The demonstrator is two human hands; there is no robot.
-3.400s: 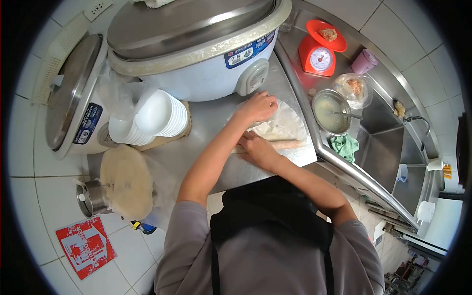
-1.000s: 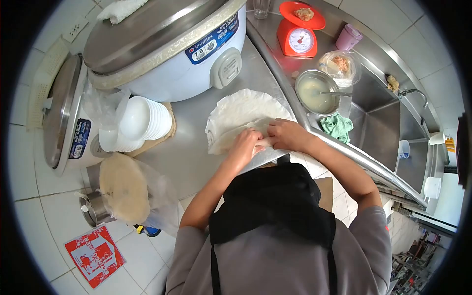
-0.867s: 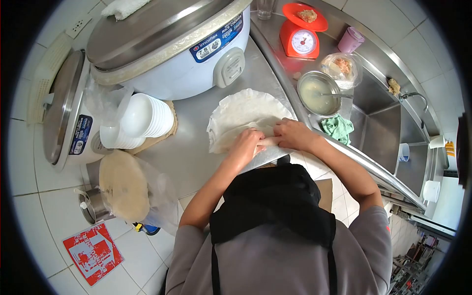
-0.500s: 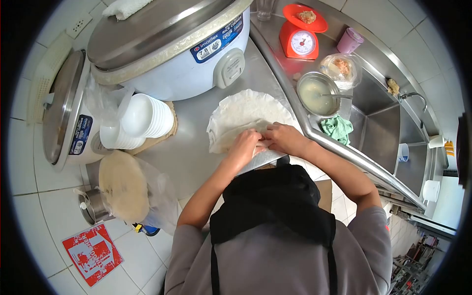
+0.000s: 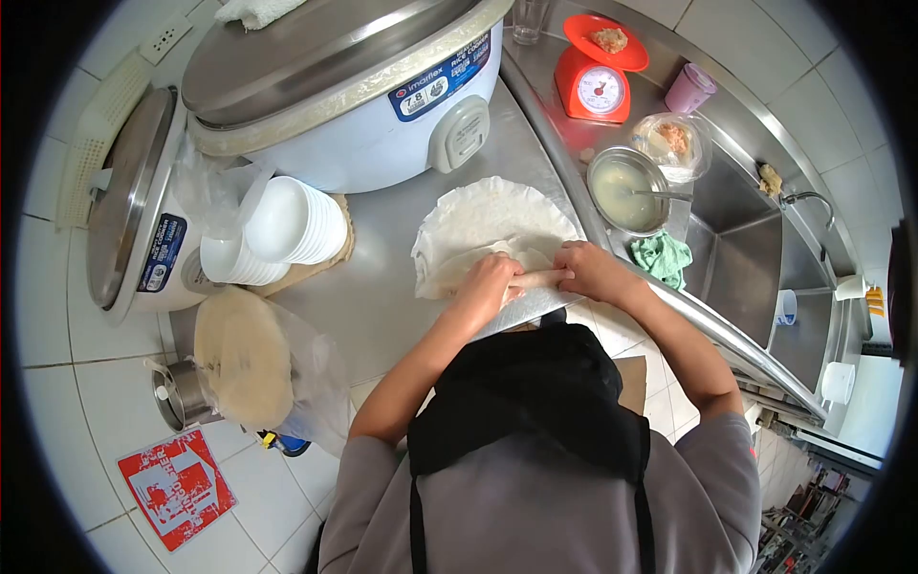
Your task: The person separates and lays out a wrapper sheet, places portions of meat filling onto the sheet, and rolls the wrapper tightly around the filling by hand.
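A thin, pale spring roll (image 5: 542, 278) lies crosswise between my two hands at the near edge of the steel counter. My left hand (image 5: 490, 285) closes its fingers on the left end. At the other end, my right hand (image 5: 595, 273) pinches the tip between thumb and fingers. Just beyond them, round white wrapper sheets (image 5: 488, 215) are spread flat, with the nearest part folded or ruffled under the roll. Whatever filling is inside the roll is hidden.
Right of the counter rail stand a bowl of cloudy liquid with a spoon (image 5: 626, 191), a green cloth (image 5: 662, 259), a bag of filling (image 5: 672, 143) and a red scale (image 5: 593, 91). Left are a large rice cooker (image 5: 354, 148), white bowls (image 5: 287, 222) and a bagged wrapper stack (image 5: 244, 359).
My hands have moved apart, the right one outward to the right. The roll now shows between them as a narrow stick. The whole view has shifted slightly.
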